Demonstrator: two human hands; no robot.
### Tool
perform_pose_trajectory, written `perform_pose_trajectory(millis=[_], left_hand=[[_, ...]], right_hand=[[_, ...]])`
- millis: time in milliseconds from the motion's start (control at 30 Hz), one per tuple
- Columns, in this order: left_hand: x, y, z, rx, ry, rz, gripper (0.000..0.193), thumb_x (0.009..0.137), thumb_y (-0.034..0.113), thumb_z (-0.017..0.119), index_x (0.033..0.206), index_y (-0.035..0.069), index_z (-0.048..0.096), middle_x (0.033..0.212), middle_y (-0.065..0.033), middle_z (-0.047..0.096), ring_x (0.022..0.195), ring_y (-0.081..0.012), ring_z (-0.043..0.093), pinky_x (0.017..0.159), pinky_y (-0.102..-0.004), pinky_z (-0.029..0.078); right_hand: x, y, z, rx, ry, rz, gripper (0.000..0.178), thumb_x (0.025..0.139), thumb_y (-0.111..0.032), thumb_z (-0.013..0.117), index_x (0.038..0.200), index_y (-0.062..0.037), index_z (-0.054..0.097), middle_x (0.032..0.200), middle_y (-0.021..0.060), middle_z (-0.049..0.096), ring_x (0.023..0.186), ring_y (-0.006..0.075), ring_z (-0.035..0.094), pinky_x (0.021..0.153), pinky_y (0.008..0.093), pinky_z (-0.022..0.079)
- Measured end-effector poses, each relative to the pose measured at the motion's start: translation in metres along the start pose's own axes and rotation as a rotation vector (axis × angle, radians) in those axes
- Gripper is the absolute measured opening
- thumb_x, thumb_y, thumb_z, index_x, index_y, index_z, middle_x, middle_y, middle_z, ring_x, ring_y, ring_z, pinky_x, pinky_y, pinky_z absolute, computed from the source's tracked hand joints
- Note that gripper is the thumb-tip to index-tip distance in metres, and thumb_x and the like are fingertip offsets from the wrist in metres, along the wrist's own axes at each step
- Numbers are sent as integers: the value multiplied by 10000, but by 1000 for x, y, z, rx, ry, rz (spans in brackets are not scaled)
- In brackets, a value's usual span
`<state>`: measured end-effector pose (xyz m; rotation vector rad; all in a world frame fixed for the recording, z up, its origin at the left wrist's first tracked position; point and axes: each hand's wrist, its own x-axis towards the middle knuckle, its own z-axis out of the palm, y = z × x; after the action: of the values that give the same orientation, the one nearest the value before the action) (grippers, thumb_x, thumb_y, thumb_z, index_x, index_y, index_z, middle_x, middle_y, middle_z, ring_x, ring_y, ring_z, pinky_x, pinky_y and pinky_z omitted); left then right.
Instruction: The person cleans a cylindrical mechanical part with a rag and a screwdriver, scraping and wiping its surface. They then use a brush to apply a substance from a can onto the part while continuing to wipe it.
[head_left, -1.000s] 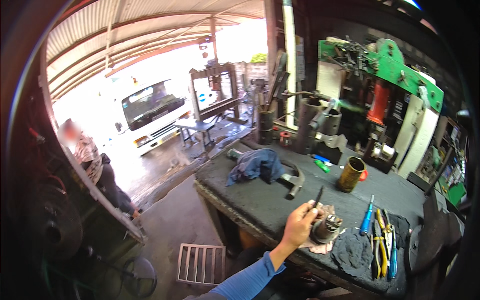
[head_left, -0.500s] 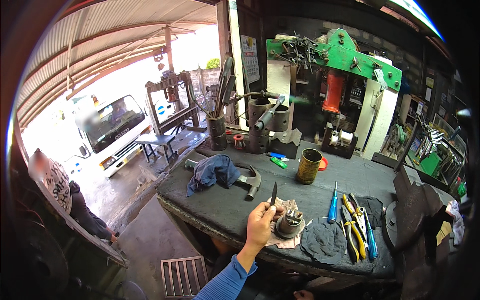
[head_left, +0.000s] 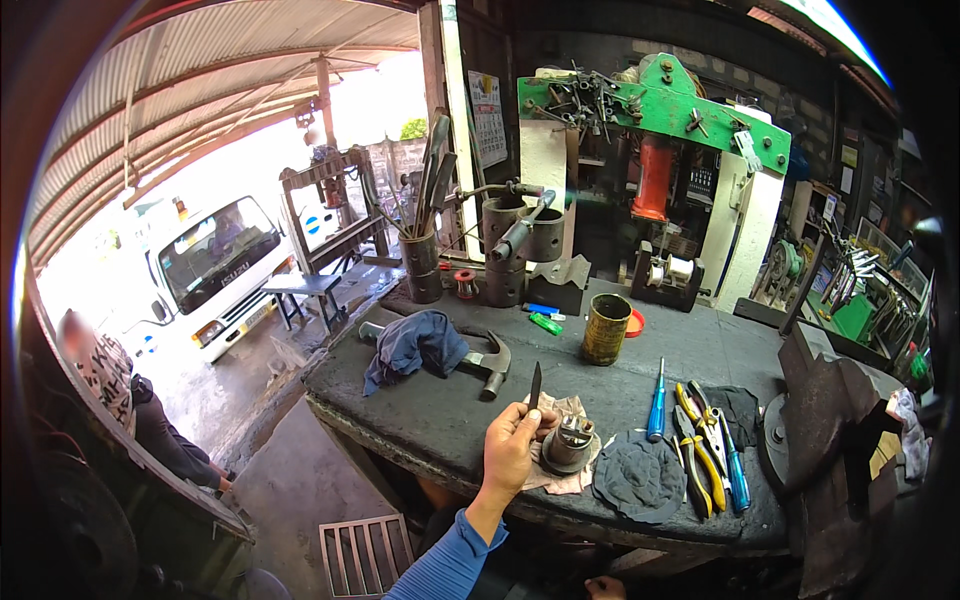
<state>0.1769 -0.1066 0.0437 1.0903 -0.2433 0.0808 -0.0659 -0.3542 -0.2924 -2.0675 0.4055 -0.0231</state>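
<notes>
My left hand (head_left: 510,450) is closed on a slim dark blade (head_left: 536,384), pinched between thumb and fingers with its pointed end up. Right beside the fingers, a round greasy metal part (head_left: 568,448) with a slotted, shiny top stands on a crumpled pinkish cloth (head_left: 545,480). At the lower edge only a small part of my right hand (head_left: 605,588) shows, below the bench front; its fingers are too hidden to read. A flat dark rag (head_left: 640,477) lies just right of the metal part.
On the dark bench (head_left: 440,415) are a claw hammer (head_left: 490,362), a blue rag (head_left: 415,345), a stained can (head_left: 606,332), a blue screwdriver (head_left: 656,408) and yellow-handled pliers (head_left: 705,465). A bulky dark metal tool (head_left: 825,430) stands at the right. A green press (head_left: 660,100) rises behind.
The whole view has shifted slightly, so the bench things sit a little further left. My left hand keeps its hold on the blade beside the metal part.
</notes>
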Motion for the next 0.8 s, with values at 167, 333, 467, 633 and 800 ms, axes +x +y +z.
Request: perform_pose_trajectory(millis=[167,333,467,633,800], left_hand=[[-1,-1,0,-7,-2,10,196,1090,76,496,1059,-47,645,1043,-125,724,954,-163,705,902,-298,563],[1,-3,-3,5,-14,14,199,1090,83,500,1061,-46,650,1038,-122,726,946,-161,707,896,-294,562],[0,-2,-2,4,-11,18,199,1090,87,504,1053,-42,652,1033,-118,726,937,-160,707,894,-294,562],[1,-1,-1,4,-1,7,173,1083,74,506,1015,-24,631,1051,-133,729,940,-162,707,876,-288,564],[1,-1,-1,6,2,6,165,1076,76,511,998,-15,624,1053,-136,730,943,-166,709,866,-286,564]], right_hand=[[0,-3,-2,-59,-10,-10,273,966,-297,730,991,-28,769,679,106,684,548,199,625,549,392,498],[-2,-7,-4,-39,-30,39,279,969,-303,728,1005,-30,770,697,117,690,563,211,637,563,403,507],[-4,-15,-8,-29,-40,53,288,967,-308,728,1014,-27,771,712,124,700,599,223,658,590,411,514],[-6,-26,-12,-85,-20,-12,310,961,-319,719,1010,-18,770,772,164,728,685,281,694,675,432,532],[-7,-37,-14,-60,-35,50,320,956,-320,712,1008,-10,771,814,197,734,723,318,707,713,439,540]])
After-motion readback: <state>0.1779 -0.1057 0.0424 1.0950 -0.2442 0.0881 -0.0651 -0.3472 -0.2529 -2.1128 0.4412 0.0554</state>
